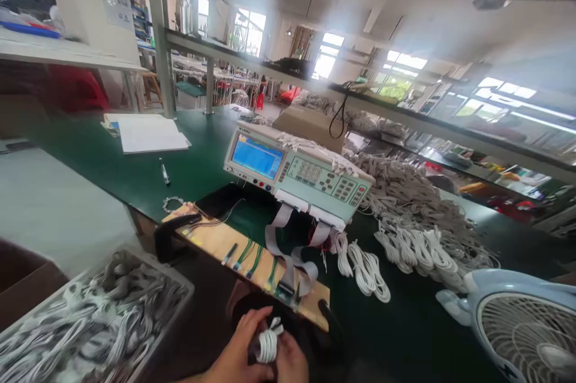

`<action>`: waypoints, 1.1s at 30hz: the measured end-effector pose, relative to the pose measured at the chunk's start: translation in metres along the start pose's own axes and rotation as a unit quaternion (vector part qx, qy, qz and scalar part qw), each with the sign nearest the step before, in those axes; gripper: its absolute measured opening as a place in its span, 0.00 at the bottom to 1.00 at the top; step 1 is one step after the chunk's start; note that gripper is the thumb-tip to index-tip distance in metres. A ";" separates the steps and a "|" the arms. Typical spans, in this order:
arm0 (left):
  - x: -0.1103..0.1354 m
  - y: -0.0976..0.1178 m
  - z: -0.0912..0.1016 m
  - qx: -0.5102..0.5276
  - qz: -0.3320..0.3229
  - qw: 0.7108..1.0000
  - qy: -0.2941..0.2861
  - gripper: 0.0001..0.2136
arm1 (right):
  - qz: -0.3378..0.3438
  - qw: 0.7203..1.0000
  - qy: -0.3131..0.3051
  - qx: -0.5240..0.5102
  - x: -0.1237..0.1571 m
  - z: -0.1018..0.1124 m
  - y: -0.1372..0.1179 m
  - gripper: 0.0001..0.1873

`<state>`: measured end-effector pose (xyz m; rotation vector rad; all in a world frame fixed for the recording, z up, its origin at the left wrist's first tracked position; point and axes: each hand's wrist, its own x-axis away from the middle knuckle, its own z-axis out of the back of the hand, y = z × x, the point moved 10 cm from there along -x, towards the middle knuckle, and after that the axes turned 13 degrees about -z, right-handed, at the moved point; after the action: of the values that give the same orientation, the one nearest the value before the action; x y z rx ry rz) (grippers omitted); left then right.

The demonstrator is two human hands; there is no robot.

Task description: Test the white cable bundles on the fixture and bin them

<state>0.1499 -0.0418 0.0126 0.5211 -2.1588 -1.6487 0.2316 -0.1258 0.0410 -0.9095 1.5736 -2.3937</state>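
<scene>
At the bottom middle, my left hand (240,344) and my right hand (292,362) close together around a small coiled white cable bundle (269,342). Both hands hold it just below the near edge of a wooden test board (225,242) with green wires and grey ribbon cables. Behind the board stands a cable tester (299,173) with a blue screen and a keypad.
A large heap of white cable bundles (409,215) covers the green table (135,176) to the right, with loose bundles (366,266) nearer. A grey bin of cables (90,317) sits at lower left, a light-blue fan (522,323) at lower right. Papers (150,134) and a marker (164,171) lie at left.
</scene>
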 end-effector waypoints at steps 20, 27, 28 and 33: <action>-0.020 0.018 -0.021 0.197 0.128 0.971 -0.030 0.18 | -0.146 0.983 -0.042 -0.104 -0.004 0.030 -0.001 0.22; -0.023 0.012 -0.013 0.204 0.164 0.965 -0.020 0.15 | -0.127 0.988 -0.059 -0.072 -0.002 0.022 -0.013 0.19; -0.023 0.012 -0.013 0.204 0.165 0.965 -0.021 0.15 | -0.125 0.988 -0.062 -0.070 -0.002 0.021 -0.013 0.19; -0.023 0.014 -0.017 0.207 0.160 0.965 -0.033 0.14 | -0.134 0.982 -0.058 -0.117 -0.004 0.025 -0.007 0.18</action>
<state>0.1772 -0.0406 0.0283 0.2096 -2.4935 -1.0638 0.2497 -0.1406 0.0518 -1.3612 1.8161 -2.3007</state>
